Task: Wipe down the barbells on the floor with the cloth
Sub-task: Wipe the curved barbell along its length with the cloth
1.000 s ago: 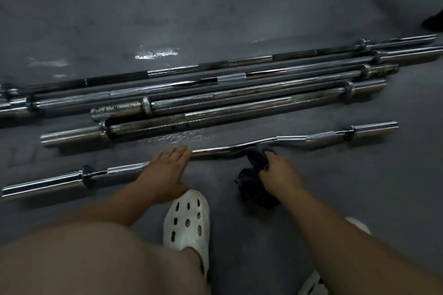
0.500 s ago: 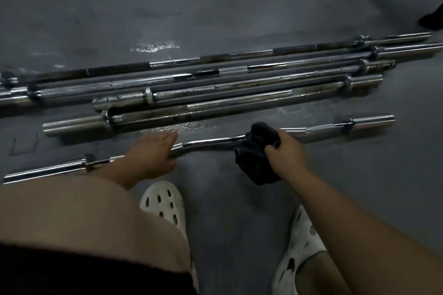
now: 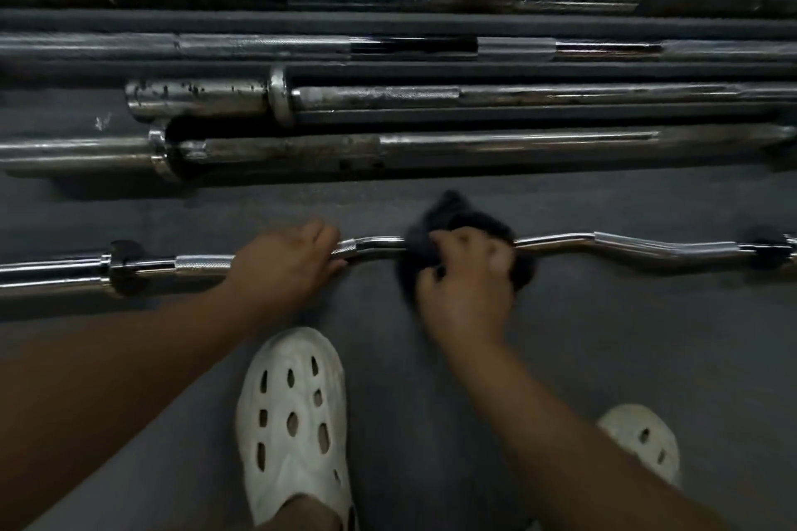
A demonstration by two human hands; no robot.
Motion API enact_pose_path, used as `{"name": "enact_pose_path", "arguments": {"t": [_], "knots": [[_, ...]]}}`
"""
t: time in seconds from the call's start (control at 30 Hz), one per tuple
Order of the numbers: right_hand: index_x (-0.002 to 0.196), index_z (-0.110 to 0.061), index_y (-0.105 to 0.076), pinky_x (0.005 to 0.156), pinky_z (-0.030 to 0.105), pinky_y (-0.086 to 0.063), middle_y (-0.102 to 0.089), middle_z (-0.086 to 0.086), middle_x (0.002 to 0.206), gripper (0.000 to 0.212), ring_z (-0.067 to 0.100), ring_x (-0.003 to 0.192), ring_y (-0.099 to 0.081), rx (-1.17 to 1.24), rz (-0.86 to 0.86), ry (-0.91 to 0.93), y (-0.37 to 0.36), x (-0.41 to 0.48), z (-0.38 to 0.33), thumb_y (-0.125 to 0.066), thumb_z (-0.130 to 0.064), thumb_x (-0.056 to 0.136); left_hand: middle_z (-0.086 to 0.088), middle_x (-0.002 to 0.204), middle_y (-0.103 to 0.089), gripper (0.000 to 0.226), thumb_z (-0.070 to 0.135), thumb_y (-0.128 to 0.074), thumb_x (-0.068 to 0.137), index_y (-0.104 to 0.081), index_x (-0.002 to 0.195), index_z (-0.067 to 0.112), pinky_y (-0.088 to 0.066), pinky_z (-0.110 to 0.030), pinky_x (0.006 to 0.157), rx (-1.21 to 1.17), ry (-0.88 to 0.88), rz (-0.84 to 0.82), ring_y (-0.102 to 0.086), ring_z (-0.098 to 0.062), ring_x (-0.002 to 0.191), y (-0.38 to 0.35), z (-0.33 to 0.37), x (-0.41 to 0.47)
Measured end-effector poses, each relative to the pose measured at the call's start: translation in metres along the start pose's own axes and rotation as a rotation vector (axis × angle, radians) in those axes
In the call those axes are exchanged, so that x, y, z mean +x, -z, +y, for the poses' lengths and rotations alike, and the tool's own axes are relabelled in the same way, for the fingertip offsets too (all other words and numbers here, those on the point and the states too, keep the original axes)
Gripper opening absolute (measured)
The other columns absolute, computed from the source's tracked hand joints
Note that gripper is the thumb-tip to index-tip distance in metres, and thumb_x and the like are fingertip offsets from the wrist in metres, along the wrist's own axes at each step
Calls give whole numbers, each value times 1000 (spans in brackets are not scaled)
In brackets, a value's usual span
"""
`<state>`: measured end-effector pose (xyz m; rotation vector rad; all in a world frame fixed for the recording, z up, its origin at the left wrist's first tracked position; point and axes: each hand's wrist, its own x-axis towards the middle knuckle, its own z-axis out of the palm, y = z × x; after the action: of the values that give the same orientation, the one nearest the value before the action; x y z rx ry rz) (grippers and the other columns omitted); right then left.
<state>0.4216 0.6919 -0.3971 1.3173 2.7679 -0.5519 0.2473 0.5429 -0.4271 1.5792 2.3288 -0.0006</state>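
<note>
we're right over the shiny chrome curl bar with the wavy bends (image 3: 560, 238), lying across the dark grey rubber floor (image 3: 431, 423) nearest to us, running left to right. bunched around its middle is a dark, almost black cloth (image 3: 453, 216), and our right hand (image 3: 468, 272) is clamped down on that cloth, fingers curled over it on top of the bar. the hand is blurred, so we can't quite tell how far the cloth wraps under the bar. just to the left, our left hand (image 3: 284, 263) is closed over the bar next to its knurled section, pinning it to the floor. beyond the curl bar, four long straight steel barbells (image 3: 496, 140) lie side by side, parallel to it and apart from it; the two nearer ones look spotted and dull, with thick sleeves and collars at their left ends. down at the bottom, a white perforated foam clog (image 3: 293, 423) sits between our forearms, and a second matching clog (image 3: 642, 440) peeks out to the right.
</note>
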Motion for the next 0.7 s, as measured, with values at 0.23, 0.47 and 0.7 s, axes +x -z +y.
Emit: {"name": "enact_pose_path", "arguments": {"t": [0.23, 0.47, 0.7], "knots": [[120, -24, -65, 88, 43, -49, -59, 6, 124, 49, 34, 110, -53, 7, 0, 206, 6, -1, 34, -53, -26, 72, -6, 94, -58, 26, 37, -47, 93, -57, 106, 17, -39, -37, 62, 46, 76, 102, -56, -29, 79, -14, 14, -4], [138, -23, -56, 101, 47, -42, -49, 12, 143, 59, 39, 129, -42, 29, 86, -261, 4, 1, 45, -61, -16, 79, -13, 137, -53, 74, 55, -45, 90, -41, 148, 9, -37, -49, 94, 40, 160, 30, -53, -32, 112, -17, 46, -18], [130, -28, -61, 79, 44, -56, -56, 0, 141, 62, 25, 129, -52, -103, -172, 430, -7, -14, 12, -67, -24, 69, -13, 152, -41, 83, 63, -38, 90, -37, 150, 5, -30, -48, 109, -70, 141, -37, -40, -29, 135, -15, 58, -49]]}}
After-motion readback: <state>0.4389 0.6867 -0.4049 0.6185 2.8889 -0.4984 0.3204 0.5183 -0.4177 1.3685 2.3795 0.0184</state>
